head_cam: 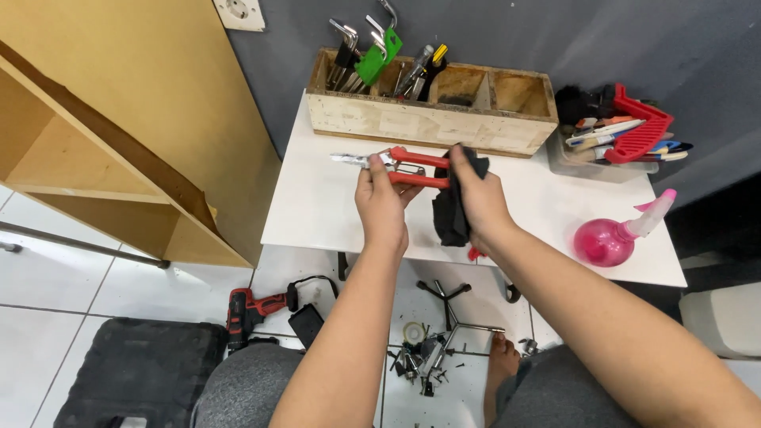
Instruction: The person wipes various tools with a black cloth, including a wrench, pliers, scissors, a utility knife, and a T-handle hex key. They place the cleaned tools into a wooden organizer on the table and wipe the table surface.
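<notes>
Red-handled pliers (400,166) clamped in left hand (382,208), held just in front of wooden tool box (432,120) | black cloth (456,202) gripped by right hand (479,202), pressed against handles | pink spray bottle (614,236) right of box

wooden tool box (432,119), pink spray bottle (606,240), red drill (250,311)

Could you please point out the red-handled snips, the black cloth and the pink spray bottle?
red-handled snips (418,158), head view, upper red handle.
black cloth (450,214), head view, hanging part below the right hand.
pink spray bottle (601,242), head view, round body.
</notes>
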